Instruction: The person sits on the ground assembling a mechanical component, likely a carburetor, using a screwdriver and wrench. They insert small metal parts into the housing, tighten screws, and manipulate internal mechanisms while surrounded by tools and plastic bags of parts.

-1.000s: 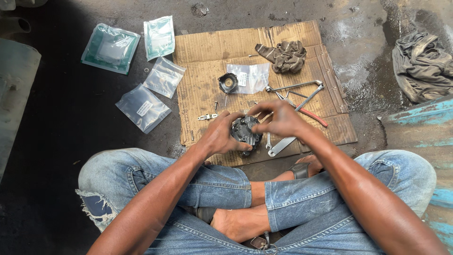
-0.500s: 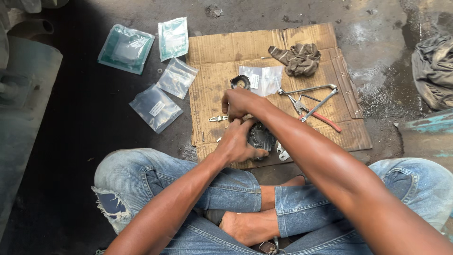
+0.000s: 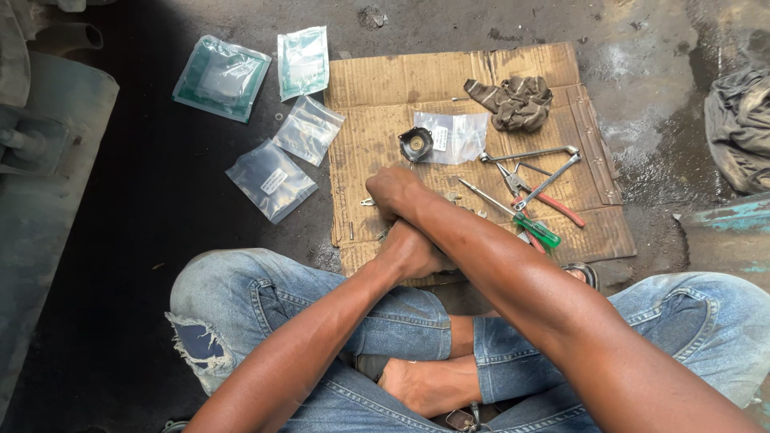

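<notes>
Right hand [image 3: 395,191] curled, knuckles up, over the cardboard sheet [image 3: 417,80], forearm crossing the left hand [image 3: 413,252]; grips and contents of both hidden.

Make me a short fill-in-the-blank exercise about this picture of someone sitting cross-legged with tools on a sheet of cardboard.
1. The tools lie on a flattened brown sheet of ____.
2. The screwdriver beside the right forearm has a ____ handle.
3. The crumpled brown rag lies at the cardboard's ____ edge, away from the person.
4. The right hand reaches across and above the ____ hand.

Missing words: cardboard; green; far; left
</notes>
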Demonstrator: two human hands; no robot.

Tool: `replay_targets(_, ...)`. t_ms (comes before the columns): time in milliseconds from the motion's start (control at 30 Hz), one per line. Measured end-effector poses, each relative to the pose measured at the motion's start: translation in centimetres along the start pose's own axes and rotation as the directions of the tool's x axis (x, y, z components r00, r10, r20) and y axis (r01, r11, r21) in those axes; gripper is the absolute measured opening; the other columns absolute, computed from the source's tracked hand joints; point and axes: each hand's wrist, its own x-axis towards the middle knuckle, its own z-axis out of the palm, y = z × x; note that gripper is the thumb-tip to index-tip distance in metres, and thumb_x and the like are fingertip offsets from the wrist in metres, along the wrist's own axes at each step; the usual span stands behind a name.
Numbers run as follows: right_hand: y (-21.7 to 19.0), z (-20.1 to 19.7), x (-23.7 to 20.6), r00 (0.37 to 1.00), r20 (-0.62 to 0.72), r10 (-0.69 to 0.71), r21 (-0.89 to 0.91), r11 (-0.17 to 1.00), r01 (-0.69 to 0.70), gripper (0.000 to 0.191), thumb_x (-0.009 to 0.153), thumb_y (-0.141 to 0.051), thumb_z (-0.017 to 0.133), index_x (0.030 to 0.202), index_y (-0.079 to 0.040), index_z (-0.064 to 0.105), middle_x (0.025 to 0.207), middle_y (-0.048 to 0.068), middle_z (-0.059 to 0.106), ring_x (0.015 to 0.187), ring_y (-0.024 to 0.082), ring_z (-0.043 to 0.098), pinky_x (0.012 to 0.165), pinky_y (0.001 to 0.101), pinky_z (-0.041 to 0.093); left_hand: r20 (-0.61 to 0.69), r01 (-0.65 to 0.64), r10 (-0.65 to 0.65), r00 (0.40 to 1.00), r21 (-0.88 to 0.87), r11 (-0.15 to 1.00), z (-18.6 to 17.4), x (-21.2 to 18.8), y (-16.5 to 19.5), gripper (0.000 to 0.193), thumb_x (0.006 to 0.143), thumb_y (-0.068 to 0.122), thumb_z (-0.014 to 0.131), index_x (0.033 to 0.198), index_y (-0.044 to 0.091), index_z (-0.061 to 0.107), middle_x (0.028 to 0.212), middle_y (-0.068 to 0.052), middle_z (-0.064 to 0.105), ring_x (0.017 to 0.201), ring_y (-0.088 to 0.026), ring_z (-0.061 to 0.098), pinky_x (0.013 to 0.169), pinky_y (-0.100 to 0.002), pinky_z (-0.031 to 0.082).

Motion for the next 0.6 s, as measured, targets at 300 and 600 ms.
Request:
replay_targets(300,-0.2,-0.2,-1.2,0.999,-0.008,0.051,0.057,0.997,-0.051,0.038,0.061,-0.011,0.088,0.097,-0.005,0.077,0.102,0.017,0.076,0.1,0.033,0.073,0.083,0.0395,0.06,-0.017,-0.021,0.02,1.0,-0.035,0.999,0.2,0.0,0.1,0.062,0.072,0.043,0.083,0.118,0.003,0.069,0.119,-0.019,0.072,0.113,-0.036,0.067,0.098,-0.044,0.052)
replay_targets(600,1.0,-1.7,-2.1,0.991,0.094,0.098,0.287,0.95,-0.121,0.018,0.072,-0.014,0.074,0.086,-0.006,0.08,0.082,0.009,0.075,0.071,0.02,0.072,0.063,0.0313,0.059,0.011,0.19,-0.19,0.982,-0.08,0.979,-1.7,0.0,1.8,0.088,0.058,0.046,0.091,0.126,-0.002,0.061,0.119,-0.023,0.066,0.113,-0.038,0.065,0.099,-0.044,0.052)
